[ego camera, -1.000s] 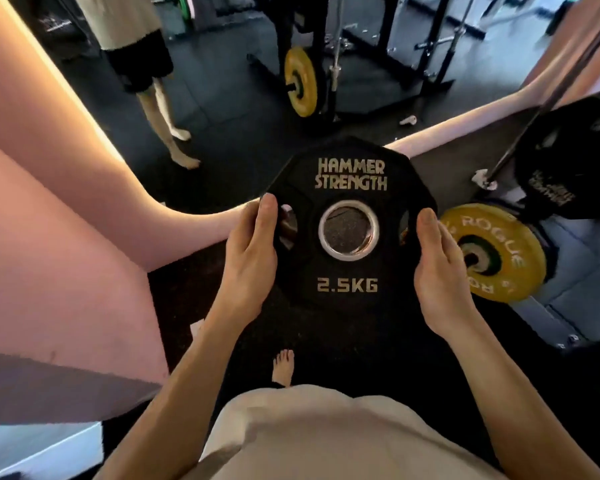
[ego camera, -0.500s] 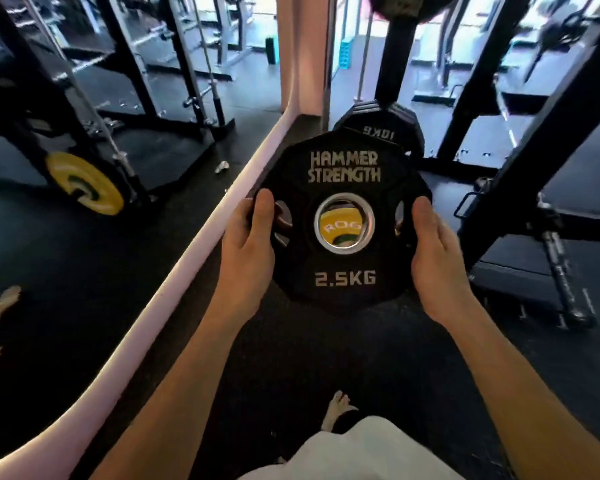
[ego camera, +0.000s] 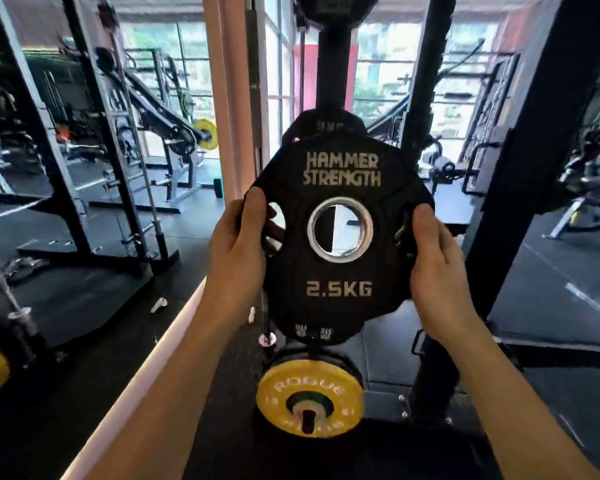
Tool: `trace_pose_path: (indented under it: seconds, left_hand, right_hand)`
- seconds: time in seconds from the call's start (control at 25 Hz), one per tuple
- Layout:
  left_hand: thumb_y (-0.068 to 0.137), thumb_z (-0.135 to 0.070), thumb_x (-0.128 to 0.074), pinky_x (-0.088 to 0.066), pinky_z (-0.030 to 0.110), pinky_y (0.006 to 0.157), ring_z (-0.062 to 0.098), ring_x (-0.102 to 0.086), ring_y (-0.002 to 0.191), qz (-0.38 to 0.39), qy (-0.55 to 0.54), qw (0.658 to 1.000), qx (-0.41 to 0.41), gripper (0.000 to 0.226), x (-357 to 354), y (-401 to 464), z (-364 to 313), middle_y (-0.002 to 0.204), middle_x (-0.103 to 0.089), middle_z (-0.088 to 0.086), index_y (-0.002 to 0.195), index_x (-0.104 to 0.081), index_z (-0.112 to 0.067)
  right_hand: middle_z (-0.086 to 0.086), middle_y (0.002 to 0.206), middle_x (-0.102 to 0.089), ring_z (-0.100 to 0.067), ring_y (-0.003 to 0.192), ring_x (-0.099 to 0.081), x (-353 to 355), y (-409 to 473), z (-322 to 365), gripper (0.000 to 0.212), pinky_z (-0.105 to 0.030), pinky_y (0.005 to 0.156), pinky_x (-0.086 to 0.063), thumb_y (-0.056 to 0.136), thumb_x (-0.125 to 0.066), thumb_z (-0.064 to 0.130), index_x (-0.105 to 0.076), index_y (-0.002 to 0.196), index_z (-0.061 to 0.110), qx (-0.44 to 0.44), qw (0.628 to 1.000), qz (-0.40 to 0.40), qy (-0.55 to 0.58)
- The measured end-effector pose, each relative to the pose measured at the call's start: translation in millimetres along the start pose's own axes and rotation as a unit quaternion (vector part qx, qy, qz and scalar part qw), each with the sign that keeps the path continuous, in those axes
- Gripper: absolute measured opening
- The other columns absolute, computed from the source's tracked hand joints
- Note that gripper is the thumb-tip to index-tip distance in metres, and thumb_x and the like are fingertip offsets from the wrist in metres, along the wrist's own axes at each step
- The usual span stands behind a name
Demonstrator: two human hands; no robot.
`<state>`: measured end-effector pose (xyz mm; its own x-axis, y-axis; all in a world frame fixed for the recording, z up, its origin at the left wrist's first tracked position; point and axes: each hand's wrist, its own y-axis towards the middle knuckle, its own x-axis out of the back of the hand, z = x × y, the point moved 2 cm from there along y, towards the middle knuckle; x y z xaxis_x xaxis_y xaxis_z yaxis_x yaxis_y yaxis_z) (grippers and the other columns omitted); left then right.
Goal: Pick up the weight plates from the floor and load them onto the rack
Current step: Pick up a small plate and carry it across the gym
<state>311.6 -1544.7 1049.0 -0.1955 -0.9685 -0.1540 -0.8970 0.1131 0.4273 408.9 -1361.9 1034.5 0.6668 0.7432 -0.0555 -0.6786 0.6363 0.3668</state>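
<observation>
plate: black 2.5 kg weight plate (ego camera: 340, 237), marked HAMMER STRENGTH, held upright at chest height, face toward the camera, off the floor
left hand: left hand (ego camera: 238, 251) grips the plate's left edge; thumb on the front face, fingers (ego camera: 274, 228) curled round behind and showing through the left grip hole
right hand: right hand (ego camera: 433, 261) grips the plate's right edge the same way; thumb in front, fingertips wrapped behind at the right grip slot
centre hole: steel-ringed bore open; through it show part of a dark upright and bright background
rack: black rack post (ego camera: 333, 64) stands directly behind the plate; a thicker black upright (ego camera: 520, 174) rises to the right of it
plate behind: a larger black plate (ego camera: 323, 128) hangs on the rack right behind the held one; its rim shows above and below, the label too blurred to read
lower peg: yellow ROGUE plate (ego camera: 310, 398) sits on a peg low on the rack, below the held plate, apart from it
barbell: a bar (ego camera: 257, 98) stands upright just left of the rack, its end in a floor holder
left side: mirror wall (ego camera: 84, 168) with pink trim reflects racks and another yellow plate (ego camera: 207, 133)
floor: dark rubber matting (ego camera: 568, 306); a small white object (ego camera: 158, 304) lies in the mirror area, cannot tell what it is
contact with rack: cannot tell whether the held plate touches the plate behind
</observation>
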Motion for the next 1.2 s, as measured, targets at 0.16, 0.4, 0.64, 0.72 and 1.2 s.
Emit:
trace_pose_path:
  seconds: [0.16, 0.4, 0.64, 0.72, 1.2]
  left_hand:
    - [0.1, -0.047, -0.042, -0.041, 0.021, 0.051, 0.005, -0.053, 0.051, -0.007, -0.014, 0.998, -0.068, 0.038, -37, 73, -27, 0.058, -0.061, -0.01, 0.076, -0.057, -0.022]
    - [0.101, -0.046, -0.043, -0.04, 0.018, 0.046, 0.006, -0.053, 0.05, 0.009, -0.07, 0.984, -0.163, 0.038, -75, 176, -68, 0.059, -0.06, -0.008, 0.077, -0.058, -0.02]
    - [0.1, -0.045, -0.044, -0.04, 0.019, 0.048, 0.006, -0.05, 0.046, 0.011, -0.114, 0.97, -0.215, 0.039, -100, 276, -101, 0.054, -0.058, -0.01, 0.079, -0.058, -0.016]
    - [0.1, -0.046, -0.044, -0.04, 0.022, 0.049, 0.007, -0.05, 0.047, 0.015, -0.121, 0.963, -0.239, 0.039, -107, 313, -111, 0.054, -0.058, -0.01, 0.077, -0.058, -0.017]
    - [0.099, -0.049, -0.044, -0.039, 0.016, 0.044, 0.005, -0.05, 0.043, 0.015, -0.134, 0.944, -0.301, 0.043, -157, 448, -136, 0.053, -0.057, -0.009, 0.079, -0.058, -0.013]
  right_hand:
    - [-0.017, 0.091, -0.066, -0.019, 0.081, -0.062, -7, 79, 34, 0.054, -0.054, 0.087, -0.052, 0.095, -0.043, 0.061, -0.062, 0.094, 0.011, 0.06, 0.998, -0.012, 0.004]
    - [-0.002, 0.08, -0.065, -0.016, 0.078, -0.063, -27, 181, 87, 0.046, -0.044, 0.082, -0.053, 0.096, -0.043, 0.058, -0.06, 0.081, 0.018, 0.156, 0.987, -0.031, 0.017]
    - [-0.014, 0.104, -0.071, -0.031, 0.098, -0.069, -58, 278, 128, 0.06, -0.056, 0.089, -0.055, 0.088, -0.042, 0.071, -0.066, 0.105, 0.019, 0.233, 0.972, -0.024, 0.008]
    - [-0.015, 0.104, -0.071, -0.03, 0.097, -0.069, -70, 310, 142, 0.06, -0.054, 0.09, -0.055, 0.091, -0.041, 0.068, -0.065, 0.108, 0.016, 0.263, 0.964, -0.03, 0.004]
    - [-0.009, 0.098, -0.074, -0.025, 0.095, -0.071, -99, 448, 185, 0.065, -0.051, 0.089, -0.056, 0.085, -0.042, 0.072, -0.068, 0.1, 0.015, 0.33, 0.941, -0.075, 0.017]
